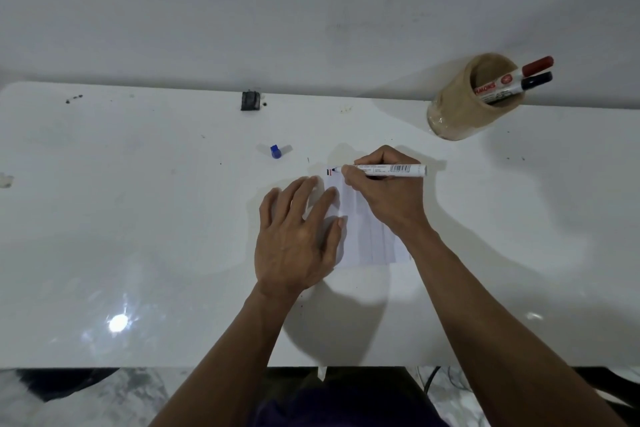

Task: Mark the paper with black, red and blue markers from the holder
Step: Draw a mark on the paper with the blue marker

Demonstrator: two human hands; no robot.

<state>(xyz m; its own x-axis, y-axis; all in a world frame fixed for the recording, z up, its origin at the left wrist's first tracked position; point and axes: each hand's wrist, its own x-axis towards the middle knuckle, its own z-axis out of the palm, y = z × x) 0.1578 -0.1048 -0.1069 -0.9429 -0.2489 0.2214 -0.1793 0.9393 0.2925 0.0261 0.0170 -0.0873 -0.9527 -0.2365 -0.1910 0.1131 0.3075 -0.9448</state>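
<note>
The white paper [367,239] lies flat under both hands, with short black and red marks at its far left corner. The uncapped white-barrelled marker [388,170] lies almost level in the right hand [384,194], tip on the paper beside those marks. Its blue cap [275,151] lies beyond the left hand [298,236]. The tan holder [464,104], far right of the right hand, keeps the red marker [519,74] and black marker [526,84], capped, leaning right.

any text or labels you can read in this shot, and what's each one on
"PIALONS", as far as it can be made out (first letters partly hidden): on the red marker in the holder.
Barcode and small print on the marker in the right hand: too small to read.
Paper: black and red marks, no words.
</note>
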